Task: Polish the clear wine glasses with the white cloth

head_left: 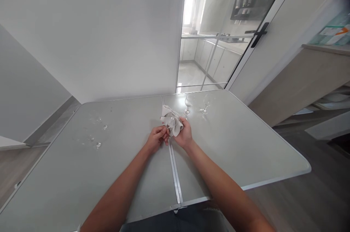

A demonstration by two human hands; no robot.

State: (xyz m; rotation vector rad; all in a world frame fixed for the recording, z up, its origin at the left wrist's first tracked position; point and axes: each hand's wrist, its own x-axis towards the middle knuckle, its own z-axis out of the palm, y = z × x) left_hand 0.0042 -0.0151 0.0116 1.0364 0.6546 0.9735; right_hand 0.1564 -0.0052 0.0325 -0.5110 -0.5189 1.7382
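Over the table's middle seam, a clear stemmed glass (170, 121) is partly wrapped in a pale cloth (177, 127). My left hand (157, 138) has its fingers pinched at the near left side of this glass; the exact part it grips is hard to make out. From the other side, my right hand (184, 133) is closed around the cloth, which it presses against the glass. A stemmed glass (187, 105) stands upright just beyond my right hand, and another stemmed glass (205, 104) is a little farther right.
Several transparent glasses (97, 145) are on the left part of the grey-green folding table (131, 173); their outlines are faint. A white wall (123, 35) and a glazed door (218, 42) border the far edge. Shelves (328, 48) stand at the right.
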